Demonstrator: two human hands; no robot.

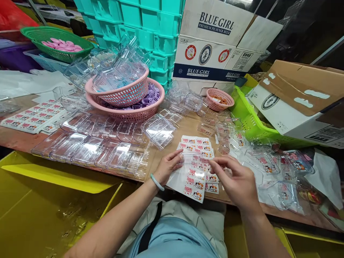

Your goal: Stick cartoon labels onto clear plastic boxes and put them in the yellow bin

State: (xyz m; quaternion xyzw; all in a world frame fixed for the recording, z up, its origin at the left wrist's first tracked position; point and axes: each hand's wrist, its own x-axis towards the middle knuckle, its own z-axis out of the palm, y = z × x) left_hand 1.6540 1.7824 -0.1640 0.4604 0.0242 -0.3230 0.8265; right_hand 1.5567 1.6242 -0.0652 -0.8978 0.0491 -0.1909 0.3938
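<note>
Stacked turquoise plastic crates [150, 21] are rising at the back beside printed beer cartons [215, 39], walling in the brown work table [185, 125]. A lime-green mesh basket [249, 118] is sitting at the right under an open cardboard box [301, 96]. Two pink perforated round baskets [126, 100] are nesting one inside the other: the upper is heaped with clear containers, the lower is showing purple pieces at its rim. Rows of clear, glossy, rectangular hinged plastic cases [88, 143] are lying open and overlapping along the table's near edge, seemingly laid out within easy reach.

A flat sticker sheet [30, 120] printed in red and white is resting at far left, and a small stack of the same sheets [197, 143] is lying just beyond the hands.

The left hand [168, 166] is pinching the left edge of a sticker sheet [195, 179] between thumb and fingers, holding it tilted above the table edge, probably to steady it. The right hand [236, 182] is curling over the sheet's right side, fingertips closing on it as if picking at a sticker; whether one is lifted I cannot tell.
</note>
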